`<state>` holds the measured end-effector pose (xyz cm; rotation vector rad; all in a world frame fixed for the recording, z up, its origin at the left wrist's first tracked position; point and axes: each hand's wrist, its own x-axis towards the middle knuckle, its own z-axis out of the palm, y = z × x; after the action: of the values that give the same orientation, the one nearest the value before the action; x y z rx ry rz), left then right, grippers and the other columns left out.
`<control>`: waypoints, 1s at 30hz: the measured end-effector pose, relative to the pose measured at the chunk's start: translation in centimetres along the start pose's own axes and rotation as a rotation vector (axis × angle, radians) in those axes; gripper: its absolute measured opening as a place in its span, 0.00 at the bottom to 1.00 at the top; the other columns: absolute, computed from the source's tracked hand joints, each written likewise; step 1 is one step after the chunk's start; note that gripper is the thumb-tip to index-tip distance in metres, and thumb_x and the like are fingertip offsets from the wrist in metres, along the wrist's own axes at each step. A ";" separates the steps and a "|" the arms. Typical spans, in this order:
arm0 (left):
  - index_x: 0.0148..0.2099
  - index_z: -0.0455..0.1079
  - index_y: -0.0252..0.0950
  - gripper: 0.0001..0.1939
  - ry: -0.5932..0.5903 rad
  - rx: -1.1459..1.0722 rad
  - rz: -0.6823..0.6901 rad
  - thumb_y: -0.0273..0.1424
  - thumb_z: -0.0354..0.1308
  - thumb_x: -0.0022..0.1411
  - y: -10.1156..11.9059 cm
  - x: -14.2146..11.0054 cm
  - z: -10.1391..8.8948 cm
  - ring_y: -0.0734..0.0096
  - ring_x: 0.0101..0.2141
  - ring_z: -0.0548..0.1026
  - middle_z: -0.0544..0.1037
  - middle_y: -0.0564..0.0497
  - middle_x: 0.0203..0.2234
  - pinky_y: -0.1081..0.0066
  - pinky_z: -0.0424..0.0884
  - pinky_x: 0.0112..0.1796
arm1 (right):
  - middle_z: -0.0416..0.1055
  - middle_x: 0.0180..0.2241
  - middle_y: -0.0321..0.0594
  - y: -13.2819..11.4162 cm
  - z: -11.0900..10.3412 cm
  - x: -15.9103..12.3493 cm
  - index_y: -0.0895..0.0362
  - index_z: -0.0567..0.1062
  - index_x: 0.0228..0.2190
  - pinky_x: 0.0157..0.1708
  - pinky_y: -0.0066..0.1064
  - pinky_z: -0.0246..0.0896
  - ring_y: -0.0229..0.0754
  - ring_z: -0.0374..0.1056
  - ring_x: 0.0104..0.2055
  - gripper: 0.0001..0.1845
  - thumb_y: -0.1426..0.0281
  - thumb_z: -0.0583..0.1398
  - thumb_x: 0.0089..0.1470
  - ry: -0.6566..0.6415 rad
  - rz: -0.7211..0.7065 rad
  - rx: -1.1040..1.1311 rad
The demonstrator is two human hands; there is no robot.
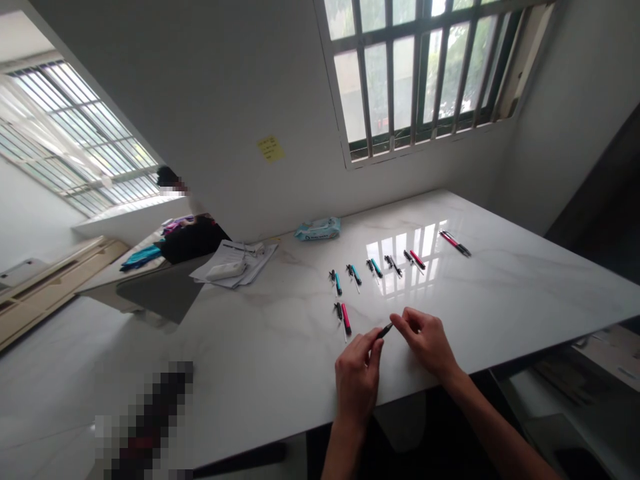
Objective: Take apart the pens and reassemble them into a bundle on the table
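The dark pen piece (384,331) is over the white table (520,280), near its front edge, tip towards the right hand (427,337); it should be light, stiff and a little slippery (smooth plastic, by the look of it), best held round the thicker part. The left hand (356,373) pinches it between thumb and fingers. The right hand is curled close by the tip; whether its fingertips grip anything, I cannot tell. Beyond lies a red barrel (346,319) among other pen parts

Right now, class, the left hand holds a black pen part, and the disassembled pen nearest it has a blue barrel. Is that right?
No: the barrel is red, as the head view shows; the left hand does hold a black pen part.
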<state>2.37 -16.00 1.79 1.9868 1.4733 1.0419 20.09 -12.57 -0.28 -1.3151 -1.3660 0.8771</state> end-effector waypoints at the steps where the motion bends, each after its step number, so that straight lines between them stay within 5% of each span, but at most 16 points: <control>1: 0.56 0.78 0.43 0.16 -0.009 -0.001 -0.001 0.38 0.53 0.75 -0.3 -0.1 0.0 0.64 0.39 0.80 0.84 0.46 0.42 0.68 0.75 0.44 | 0.53 0.19 0.30 0.1 0.0 0.0 0.54 0.60 0.20 0.26 0.31 0.51 0.37 0.53 0.23 0.31 0.47 0.60 0.62 -0.023 -0.006 -0.041; 10: 0.58 0.77 0.43 0.17 -0.050 -0.086 -0.068 0.38 0.52 0.74 -0.8 -0.9 0.2 0.63 0.42 0.81 0.83 0.46 0.48 0.67 0.75 0.45 | 0.51 0.20 0.31 -0.1 0.8 0.5 0.54 0.57 0.20 0.27 0.31 0.48 0.37 0.52 0.25 0.30 0.51 0.56 0.66 -0.161 -0.050 -0.063; 18: 0.54 0.78 0.38 0.21 -0.037 -0.190 -0.163 0.44 0.50 0.74 -1.3 -0.9 -0.2 0.69 0.26 0.72 0.76 0.52 0.25 0.73 0.67 0.31 | 0.68 0.25 0.33 -2.1 -0.2 1.4 0.54 0.71 0.28 0.29 0.31 0.56 0.39 0.61 0.28 0.18 0.55 0.61 0.65 -0.334 -0.116 -0.050; 23: 0.53 0.76 0.36 0.23 -0.031 -0.267 -0.208 0.47 0.48 0.74 -1.6 -0.9 -0.2 0.72 0.24 0.68 0.70 0.55 0.21 0.74 0.63 0.28 | 0.77 0.33 0.38 -2.8 -0.9 2.3 0.53 0.76 0.35 0.37 0.33 0.67 0.43 0.72 0.35 0.12 0.58 0.62 0.65 -0.443 -0.167 0.017; 30: 0.45 0.75 0.35 0.26 0.005 -0.440 -0.322 0.52 0.47 0.73 -0.8 -0.5 -0.4 0.76 0.17 0.61 0.64 0.59 0.15 0.75 0.58 0.23 | 0.79 0.38 0.41 -3.3 -0.5 4.2 0.53 0.80 0.37 0.42 0.35 0.71 0.44 0.75 0.40 0.09 0.61 0.63 0.64 -0.533 -0.284 0.085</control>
<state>1.45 -16.19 1.30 1.3925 1.3644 1.1116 20.15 -9.05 3.73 -0.8180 -1.8481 1.1173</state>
